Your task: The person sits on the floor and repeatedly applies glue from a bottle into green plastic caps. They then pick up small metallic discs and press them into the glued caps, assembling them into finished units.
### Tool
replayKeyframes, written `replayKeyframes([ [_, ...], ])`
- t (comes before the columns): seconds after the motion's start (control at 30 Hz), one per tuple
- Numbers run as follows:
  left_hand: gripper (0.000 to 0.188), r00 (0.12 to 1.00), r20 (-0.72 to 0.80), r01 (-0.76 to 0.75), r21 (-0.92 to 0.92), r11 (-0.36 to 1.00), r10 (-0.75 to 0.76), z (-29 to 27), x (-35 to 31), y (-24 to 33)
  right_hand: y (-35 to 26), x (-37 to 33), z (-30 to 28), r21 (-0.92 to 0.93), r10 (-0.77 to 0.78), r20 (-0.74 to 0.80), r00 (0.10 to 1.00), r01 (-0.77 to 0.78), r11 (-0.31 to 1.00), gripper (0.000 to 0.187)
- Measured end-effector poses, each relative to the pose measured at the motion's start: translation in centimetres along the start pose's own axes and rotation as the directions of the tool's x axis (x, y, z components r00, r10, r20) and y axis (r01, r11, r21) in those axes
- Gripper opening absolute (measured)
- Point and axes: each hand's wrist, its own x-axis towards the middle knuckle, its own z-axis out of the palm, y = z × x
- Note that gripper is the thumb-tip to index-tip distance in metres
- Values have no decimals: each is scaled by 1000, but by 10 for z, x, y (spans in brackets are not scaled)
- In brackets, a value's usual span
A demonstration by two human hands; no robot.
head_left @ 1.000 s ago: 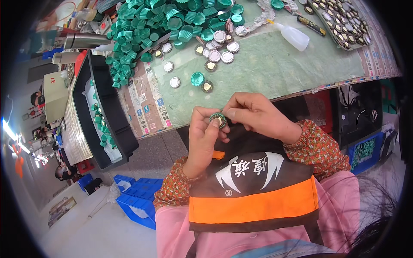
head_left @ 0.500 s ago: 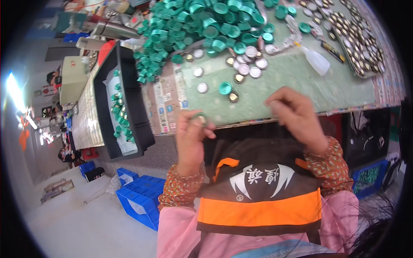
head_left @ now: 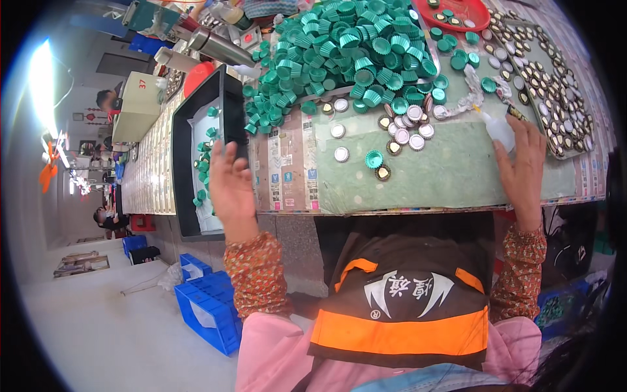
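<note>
My left hand is over the right side of a black tray, fingers apart, with nothing seen in it. Green caps, some with gold-dark pieces, lie on white paper in that tray. On the right, my right hand has its thumb and fingers around the lower end of a white squeeze bottle, which still lies on the table. Between my hands, one green fluted cap sits beside a dark disc with a gold centre. A cluster of pale and dark round discs lies just behind them.
A big heap of green caps fills the table's back. A tray of gold-centred discs stands at the right, a red dish behind. A steel flask lies at the back left. Blue crates stand on the floor.
My left hand has moved left to the black tray, and the green cap it held is no longer in it. My right hand has reached right to the squeeze bottle. The view has shifted.
</note>
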Motion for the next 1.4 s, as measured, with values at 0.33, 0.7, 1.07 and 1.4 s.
replayKeyframes([
  [0.33, 70, 861, 378, -301, 918, -257, 342, 49, 88, -78, 4, 1, 26, -12, -21, -1, 1000, 21, 1000, 48],
  [0.7, 50, 867, 362, -379, 925, -16, 342, 79, 51, -109, 8, -2, 29, 28, -33, -51, 998, 35, 999, 48],
  [1.07, 49, 833, 460, -520, 841, 149, 307, 106, 23, -106, 6, -1, 25, 226, 26, -109, 994, 0, 974, 42],
  [1.4, 15, 847, 406, -453, 889, 65, 343, 98, 5, -92, 17, -11, 25, 766, 346, 55, 937, -262, 587, 33],
])
